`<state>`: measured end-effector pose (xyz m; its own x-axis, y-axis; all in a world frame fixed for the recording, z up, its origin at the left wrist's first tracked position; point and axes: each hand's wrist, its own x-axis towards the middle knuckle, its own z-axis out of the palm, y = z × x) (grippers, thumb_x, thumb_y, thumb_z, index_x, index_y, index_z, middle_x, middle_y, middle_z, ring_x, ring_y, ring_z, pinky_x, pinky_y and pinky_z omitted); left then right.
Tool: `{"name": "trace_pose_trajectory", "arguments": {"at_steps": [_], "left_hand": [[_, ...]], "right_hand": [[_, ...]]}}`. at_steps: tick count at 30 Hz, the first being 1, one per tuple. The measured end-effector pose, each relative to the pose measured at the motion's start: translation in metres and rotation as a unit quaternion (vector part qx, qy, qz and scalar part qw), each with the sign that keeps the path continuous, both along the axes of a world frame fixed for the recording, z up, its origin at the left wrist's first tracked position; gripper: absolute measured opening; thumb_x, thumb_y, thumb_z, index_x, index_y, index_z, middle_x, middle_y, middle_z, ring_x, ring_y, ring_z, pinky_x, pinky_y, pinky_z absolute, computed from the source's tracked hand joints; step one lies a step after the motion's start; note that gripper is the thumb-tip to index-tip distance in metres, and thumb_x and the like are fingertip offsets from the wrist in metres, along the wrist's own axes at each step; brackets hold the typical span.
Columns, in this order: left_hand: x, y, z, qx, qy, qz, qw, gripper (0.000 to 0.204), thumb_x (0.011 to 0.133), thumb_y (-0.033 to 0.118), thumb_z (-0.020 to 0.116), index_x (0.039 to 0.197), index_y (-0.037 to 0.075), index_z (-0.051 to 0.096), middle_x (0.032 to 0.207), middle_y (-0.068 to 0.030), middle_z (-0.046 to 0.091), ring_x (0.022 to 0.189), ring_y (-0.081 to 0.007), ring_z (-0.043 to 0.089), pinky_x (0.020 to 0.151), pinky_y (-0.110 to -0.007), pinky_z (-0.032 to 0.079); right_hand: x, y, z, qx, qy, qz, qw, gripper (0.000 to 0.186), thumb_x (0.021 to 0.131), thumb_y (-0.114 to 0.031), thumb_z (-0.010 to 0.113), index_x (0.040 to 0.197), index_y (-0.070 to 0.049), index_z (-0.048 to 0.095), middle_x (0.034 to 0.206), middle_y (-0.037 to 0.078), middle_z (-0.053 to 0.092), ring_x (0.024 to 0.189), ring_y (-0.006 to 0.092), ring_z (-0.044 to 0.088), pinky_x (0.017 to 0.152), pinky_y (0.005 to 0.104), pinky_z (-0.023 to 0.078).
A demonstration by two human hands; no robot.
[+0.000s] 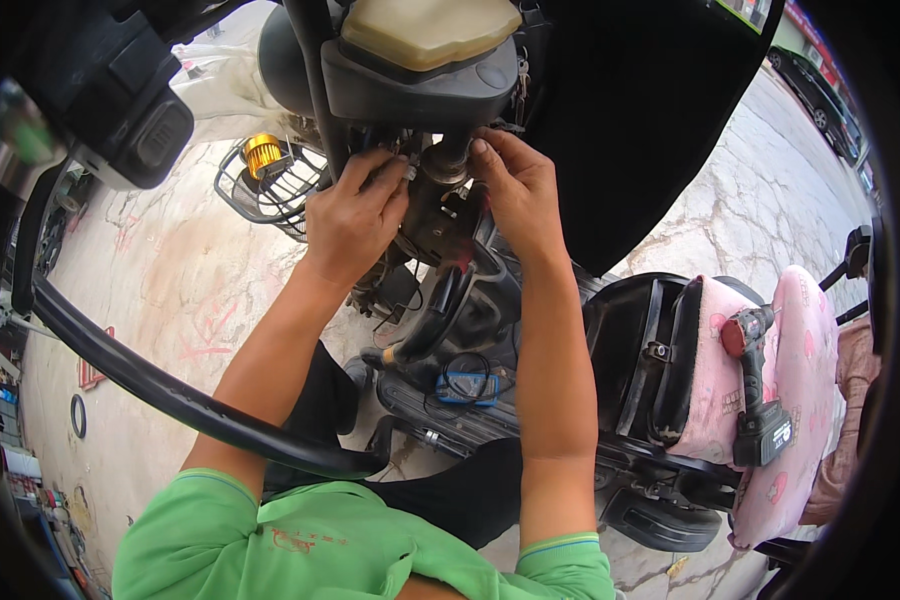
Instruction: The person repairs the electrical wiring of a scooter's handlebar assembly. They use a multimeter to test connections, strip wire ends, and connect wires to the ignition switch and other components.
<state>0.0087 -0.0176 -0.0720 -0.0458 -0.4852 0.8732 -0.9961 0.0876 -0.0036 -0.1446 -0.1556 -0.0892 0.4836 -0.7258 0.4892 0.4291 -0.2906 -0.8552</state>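
Both hands are up at the steering column (446,160) of an electric scooter or trike, just below its dark front housing (420,92) with a cream top (430,30). My left hand (355,215) is closed, its fingers bent in among the parts left of the column. A small whitish piece (410,168) shows at those fingertips; its kind is too small to tell. On the column's other side, my right hand (518,190) has thumb and forefinger pinched together beside the metal collar. What lies between them is hidden. Wires and a dirty metal bracket (435,225) hang below.
A blue multimeter (467,388) with black leads rests on the footboard. A cordless impact wrench (755,385) lies on the pink seat (705,375). A black curved bar (200,405) crosses at left. Beyond the column are a wire basket (270,190) and an orange round part (263,156).
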Motion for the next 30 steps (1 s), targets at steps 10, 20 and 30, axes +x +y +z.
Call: {"name": "trace_pose_trajectory", "arguments": {"at_steps": [10, 20, 30], "left_hand": [[-0.003, -0.008, 0.0, 0.015, 0.134, -0.017, 0.991, 0.025, 0.078, 0.004, 0.073, 0.103, 0.005, 0.073, 0.104, -0.0095, 0.071, 0.075, -0.0308, 0.072, 0.066, -0.036, 0.059], [-0.015, -0.013, 0.012, 0.058, 0.145, 0.028, 0.987, 0.025, 0.081, -0.001, 0.069, 0.106, 0.003, 0.07, 0.101, -0.0132, 0.07, 0.057, -0.0234, 0.063, 0.056, -0.034, 0.051], [-0.012, -0.023, -0.007, 0.005, 0.108, 0.053, 0.993, 0.03, 0.081, -0.007, 0.068, 0.11, -0.002, 0.07, 0.101, -0.0146, 0.069, 0.049, -0.0166, 0.051, 0.053, -0.031, 0.043]], "right_hand": [[0.007, 0.016, -0.01, 0.066, -0.093, -0.099, 0.989, 0.029, 0.098, -0.017, 0.071, 0.119, 0.002, 0.071, 0.093, 0.002, 0.071, 0.082, 0.0074, 0.059, 0.077, 0.0237, 0.049], [-0.013, 0.0, -0.007, 0.109, -0.148, 0.021, 0.983, 0.029, 0.098, -0.017, 0.068, 0.118, 0.003, 0.071, 0.091, 0.004, 0.071, 0.081, 0.007, 0.06, 0.077, 0.0243, 0.05], [0.0, 0.001, -0.006, 0.021, -0.044, -0.08, 0.996, 0.026, 0.097, -0.007, 0.068, 0.119, 0.005, 0.068, 0.101, 0.009, 0.073, 0.092, 0.0122, 0.067, 0.079, 0.026, 0.053]]}}
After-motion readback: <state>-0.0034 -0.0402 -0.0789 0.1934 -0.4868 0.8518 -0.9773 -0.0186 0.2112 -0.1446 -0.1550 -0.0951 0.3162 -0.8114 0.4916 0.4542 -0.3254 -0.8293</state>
